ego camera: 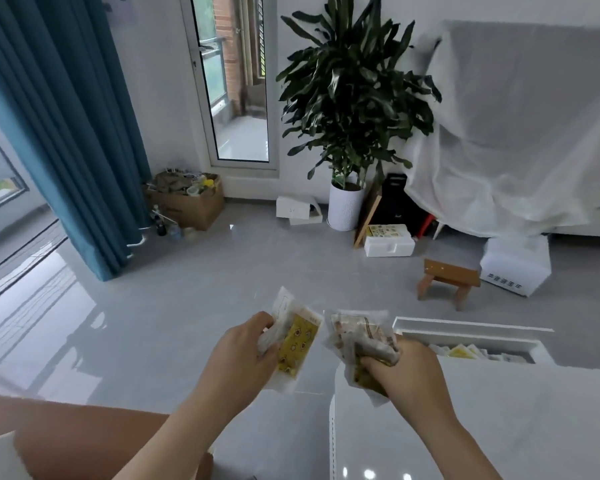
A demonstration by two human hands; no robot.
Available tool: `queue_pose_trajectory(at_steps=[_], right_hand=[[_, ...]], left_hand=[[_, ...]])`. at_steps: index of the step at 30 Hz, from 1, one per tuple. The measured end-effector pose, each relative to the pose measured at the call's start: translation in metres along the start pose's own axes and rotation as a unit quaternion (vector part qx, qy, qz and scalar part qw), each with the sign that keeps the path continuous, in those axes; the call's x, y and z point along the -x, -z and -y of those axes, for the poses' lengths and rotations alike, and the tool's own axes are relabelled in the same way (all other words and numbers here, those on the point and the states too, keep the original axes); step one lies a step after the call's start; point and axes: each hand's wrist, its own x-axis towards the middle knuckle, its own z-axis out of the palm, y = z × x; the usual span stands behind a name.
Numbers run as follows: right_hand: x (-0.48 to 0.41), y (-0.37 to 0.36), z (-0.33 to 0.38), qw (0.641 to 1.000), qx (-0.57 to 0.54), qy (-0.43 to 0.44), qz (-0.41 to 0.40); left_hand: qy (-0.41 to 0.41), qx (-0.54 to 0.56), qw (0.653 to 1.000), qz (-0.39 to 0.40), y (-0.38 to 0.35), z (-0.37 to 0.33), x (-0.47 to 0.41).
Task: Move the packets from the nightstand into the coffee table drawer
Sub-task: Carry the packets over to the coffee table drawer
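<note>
My left hand [246, 351] grips a bunch of clear packets [297, 344], the front one with a yellow patterned insert. A second bunch of crumpled packets [362, 341] with brown and beige contents is gripped in my right hand [404, 370]. Both hands are held over the floor just left of the white coffee table [482, 420]. The table's drawer [471, 332] stands open on the far side, to the right of my right hand. Several packets [463, 351], one yellow, lie inside it. The nightstand is not in view.
A small wooden stool [447, 280] and a white appliance [515, 265] stand beyond the drawer. A potted plant [347, 133], boxes and a cloth-draped piece of furniture [516, 133] line the far wall. Blue curtains [59, 116] hang at left. Grey floor lies ahead.
</note>
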Motion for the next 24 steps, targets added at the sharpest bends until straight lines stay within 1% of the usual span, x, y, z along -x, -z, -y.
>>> queue_pose_trajectory(at_steps=[6, 11, 17, 24], right_hand=[[-0.079, -0.033, 0.012, 0.998, 0.026, -0.049, -0.043], [-0.124, -0.046, 0.018, 0.99, 0.006, -0.111, -0.086], [-0.179, -0.044, 0.007, 0.979, -0.007, -0.169, -0.116], [-0.263, -0.034, -0.038, 0.967, -0.032, -0.21, -0.142]], left_hand=[[-0.04, -0.021, 0.998, 0.046, 0.011, 0.013, -0.116], [-0.081, -0.035, 0.991, 0.103, 0.007, 0.012, -0.2], [-0.111, -0.046, 0.978, 0.171, -0.021, -0.004, -0.284], [-0.138, -0.061, 0.966, 0.21, -0.071, -0.041, -0.388]])
